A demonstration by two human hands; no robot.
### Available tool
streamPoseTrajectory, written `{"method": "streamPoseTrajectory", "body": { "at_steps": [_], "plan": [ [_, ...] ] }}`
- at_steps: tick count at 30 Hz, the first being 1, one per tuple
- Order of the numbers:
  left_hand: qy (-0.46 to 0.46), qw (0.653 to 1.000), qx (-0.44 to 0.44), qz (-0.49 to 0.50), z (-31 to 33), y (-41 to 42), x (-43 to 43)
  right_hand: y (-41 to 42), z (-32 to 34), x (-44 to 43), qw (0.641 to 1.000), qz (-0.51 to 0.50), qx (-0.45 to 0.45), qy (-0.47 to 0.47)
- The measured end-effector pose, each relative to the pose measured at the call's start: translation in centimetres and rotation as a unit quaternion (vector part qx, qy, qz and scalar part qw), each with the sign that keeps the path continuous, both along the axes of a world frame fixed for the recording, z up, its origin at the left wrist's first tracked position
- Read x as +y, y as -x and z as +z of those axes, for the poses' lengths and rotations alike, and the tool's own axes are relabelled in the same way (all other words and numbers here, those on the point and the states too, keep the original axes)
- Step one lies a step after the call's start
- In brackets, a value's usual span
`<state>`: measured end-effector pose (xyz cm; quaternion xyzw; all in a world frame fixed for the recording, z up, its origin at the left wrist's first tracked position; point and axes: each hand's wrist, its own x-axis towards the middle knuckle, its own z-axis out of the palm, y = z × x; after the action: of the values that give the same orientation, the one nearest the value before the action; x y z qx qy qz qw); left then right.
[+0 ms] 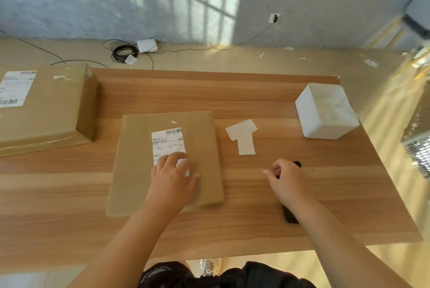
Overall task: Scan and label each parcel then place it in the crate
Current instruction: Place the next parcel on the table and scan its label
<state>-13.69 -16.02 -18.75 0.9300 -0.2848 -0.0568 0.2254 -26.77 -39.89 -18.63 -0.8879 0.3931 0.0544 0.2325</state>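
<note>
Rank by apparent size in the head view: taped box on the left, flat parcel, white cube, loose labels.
1-2. flat parcel and taped box: they look close in size, and the frame edge cuts off the box, so I won't rank them.
3. white cube
4. loose labels

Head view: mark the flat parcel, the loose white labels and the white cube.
flat parcel (202,148), head view, bare cardboard near its right edge.
loose white labels (243,140), head view, centre of the paper.
white cube (330,106), head view, its marbled face.
</note>
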Motion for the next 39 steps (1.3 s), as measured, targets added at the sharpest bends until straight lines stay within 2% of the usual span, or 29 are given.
{"method": "streamPoseTrajectory", "body": {
  "at_steps": [5, 11, 16, 19, 22, 25, 28, 33, 39],
  "plan": [
    [-0.046, 0.998, 0.014, -0.046, -0.4, 1.7, -2.8, 4.2, -1.9, -3.1, 0.991, -0.073, 0.098, 0.049],
    [-0.057, 0.998, 0.015, -0.022, -0.4, 2.1, -3.2, 6.0, -4.0, -3.5, 0.978, -0.124, 0.157, -0.057],
    [-0.054, 0.998, 0.022, -0.036, -0.9, 2.0, -2.8, 5.1, -4.8, -2.6, 0.976, -0.122, 0.179, -0.018],
    [-0.044, 0.997, 0.040, -0.047, -0.8, 2.0, -2.5, 4.4, -4.7, -2.3, 0.974, -0.150, 0.166, -0.028],
    [-0.028, 0.995, 0.074, -0.064, -0.7, 1.6, -2.0, 3.8, -4.8, -2.2, 0.970, -0.190, 0.129, -0.081],
    [0.038, 0.989, 0.133, -0.044, -0.1, 1.2, -1.4, 3.0, -4.5, -1.5, 0.953, -0.248, 0.062, -0.161],
    [0.102, 0.983, 0.149, -0.033, 0.7, 0.9, -0.4, 2.1, -3.2, 0.1, 0.941, -0.271, -0.018, -0.203],
    [0.092, 0.988, 0.124, -0.009, 0.7, -0.6, 3.6, 0.2, 0.9, 3.2, 0.946, -0.210, -0.120, -0.213],
    [-0.017, 0.994, 0.084, 0.065, -0.1, -3.2, 8.0, -1.8, 5.4, 6.4, 0.974, -0.075, -0.117, -0.177]
  ]
}}
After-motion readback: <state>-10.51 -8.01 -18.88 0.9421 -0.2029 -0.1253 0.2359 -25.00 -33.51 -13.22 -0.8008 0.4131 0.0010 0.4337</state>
